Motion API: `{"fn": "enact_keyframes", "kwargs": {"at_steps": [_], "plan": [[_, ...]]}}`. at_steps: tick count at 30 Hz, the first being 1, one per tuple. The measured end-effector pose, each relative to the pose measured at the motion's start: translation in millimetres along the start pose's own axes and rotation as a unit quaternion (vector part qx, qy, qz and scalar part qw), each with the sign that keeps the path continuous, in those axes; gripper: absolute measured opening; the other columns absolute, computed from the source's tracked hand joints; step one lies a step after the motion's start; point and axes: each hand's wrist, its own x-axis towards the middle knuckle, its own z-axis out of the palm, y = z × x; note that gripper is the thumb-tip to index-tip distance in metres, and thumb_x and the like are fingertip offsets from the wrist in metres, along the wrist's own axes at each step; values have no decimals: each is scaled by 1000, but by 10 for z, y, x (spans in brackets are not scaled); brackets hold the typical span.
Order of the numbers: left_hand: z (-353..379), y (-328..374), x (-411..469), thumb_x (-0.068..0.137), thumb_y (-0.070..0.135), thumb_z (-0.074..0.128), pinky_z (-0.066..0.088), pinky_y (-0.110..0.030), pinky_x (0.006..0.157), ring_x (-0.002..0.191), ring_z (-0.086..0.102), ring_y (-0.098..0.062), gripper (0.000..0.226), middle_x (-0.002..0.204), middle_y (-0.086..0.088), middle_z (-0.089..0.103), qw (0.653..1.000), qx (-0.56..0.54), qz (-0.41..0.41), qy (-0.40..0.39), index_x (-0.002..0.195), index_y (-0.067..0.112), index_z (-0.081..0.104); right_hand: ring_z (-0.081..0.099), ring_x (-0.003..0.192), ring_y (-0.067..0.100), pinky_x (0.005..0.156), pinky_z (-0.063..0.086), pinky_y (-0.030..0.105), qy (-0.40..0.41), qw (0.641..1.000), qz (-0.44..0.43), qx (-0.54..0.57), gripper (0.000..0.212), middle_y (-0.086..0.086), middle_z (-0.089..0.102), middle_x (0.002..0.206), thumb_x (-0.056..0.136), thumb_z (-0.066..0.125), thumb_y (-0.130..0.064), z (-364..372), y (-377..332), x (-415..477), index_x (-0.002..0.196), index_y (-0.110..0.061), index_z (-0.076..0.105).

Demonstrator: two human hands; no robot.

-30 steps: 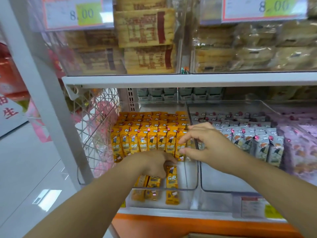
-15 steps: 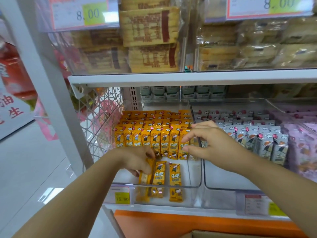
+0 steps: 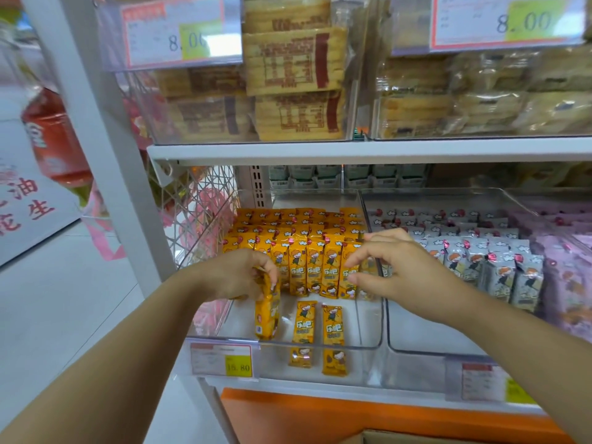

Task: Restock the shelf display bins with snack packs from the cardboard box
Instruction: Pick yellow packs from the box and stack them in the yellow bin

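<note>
**Yellow bin nearly full, front gap left to fill**

Since 0.5 s ago the left hand (image 3: 238, 272) has lifted the leftmost of the 3 loose packs off the bin floor. That pack (image 3: 267, 315) now stands nearly on end, where before it lay flat under the palm. The left fingers (image 3: 272, 278) curl over its top end and grip it, just in front of the left end of the front row (image 3: 307, 267).

The right hand (image 3: 400, 270) has stayed at the right end of that row. Its fingers are spread fairly wide, with thumb and forefinger apart, and they rest against the standing packs as if to steady them. I see no pack plainly pinched there.

2 flat packs (image 3: 304, 322) lie face up on the bare front floor of the bin (image 3: 320, 347), just right of the held one.

Judging by this, most of the work on this bin is done. Several rows stand packed from the back wall forward, and only the front strip is open. What remains is to stand the held pack, then the 2 flat ones, and probably add more from the box (image 3: 416, 437), whose edge shows at the bottom. The grey packs (image 3: 474, 261) next door also stop short of their bin's front.
</note>
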Motion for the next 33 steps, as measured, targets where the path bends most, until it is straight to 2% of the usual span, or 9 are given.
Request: {"fn": "enact_keyframes", "kwargs": {"at_steps": [8, 10, 13, 16, 18, 20, 23, 27, 33], "plan": [[-4, -127, -29, 74, -16, 57, 42, -19, 57, 76, 54, -11, 44, 92, 3, 57, 995, 90, 5, 39, 88, 26, 59, 25, 120, -8, 93, 21, 15, 5, 1000, -1, -5, 16, -10, 53, 120, 84, 67, -35, 16, -17, -5, 87, -47, 58], [42, -107, -49, 79, -12, 54, 46, -20, 58, 75, 55, -12, 46, 97, 8, 54, 994, 106, -26, -13, 109, 22, 60, 24, 119, -9, 91, 20, 13, 4, 1000, -2, -5, 15, -11, 53, 118, 84, 66, -35, 16, -24, -8, 88, -47, 58], [74, -89, -77, 82, 9, 65, 47, -27, 81, 97, 55, -14, 44, 111, 7, 55, 943, 308, -64, -106, 124, 20, 58, 24, 120, -8, 91, 20, 13, 4, 1000, -2, -7, 15, -11, 53, 118, 85, 66, -34, 14, -20, -6, 89, -46, 58], [141, -67, -101, 86, 24, 64, 41, -27, 68, 77, 49, -15, 20, 85, -2, 55, 874, 460, -93, -121, 94, 6, 64, 25, 123, -6, 92, 21, 14, 5, 1000, -2, -8, 14, -12, 53, 115, 85, 66, -34, 10, -30, -12, 88, -45, 58], [189, -6, -89, 89, 30, 59, 40, -27, 65, 67, 45, -17, 32, 69, 0, 46, 856, 494, -115, -100, 66, 8, 51, 25, 124, -5, 93, 21, 15, 6, 1000, -1, -7, 15, -12, 53, 114, 85, 67, -33, 9, -32, -12, 88, -45, 58], [231, 96, -90, 90, 41, 56, 46, -31, 69, 65, 48, -17, 41, 66, 1, 49, 864, 480, -111, -100, 63, 12, 51, 25, 123, -6, 92, 21, 14, 6, 1000, 1, -7, 14, -12, 52, 115, 84, 67, -33, 10, -37, -13, 88, -44, 59], [270, 222, -62, 92, 53, 52, 51, -32, 85, 89, 62, -16, 48, 95, -1, 66, 915, 351, -120, -160, 104, 8, 64, 25, 123, -6, 94, 21, 14, 3, 1000, 3, -6, 13, -11, 52, 117, 84, 67, -34, 11, -43, -15, 90, -44, 60], [324, 302, 57, 93, 47, 54, 54, -25, 73, 100, 61, -20, 46, 107, -5, 62, 975, 190, -81, -84, 114, 7, 63, 25, 124, -5, 99, 24, 20, 3, 1000, 7, -11, 14, -10, 50, 117, 85, 67, -33, 11, -46, -7, 90, -45, 59], [550, 482, 322, 90, 50, 58, 45, -36, 98, 117, 51, -23, 58, 135, -3, 52, 961, 268, 14, -65, 137, 19, 47, 25, 128, -3, 98, 20, 16, 2, 1000, 7, -19, 13, -10, 49, 121, 84, 67, -35, 17, -21, -4, 92, -43, 62]]}}
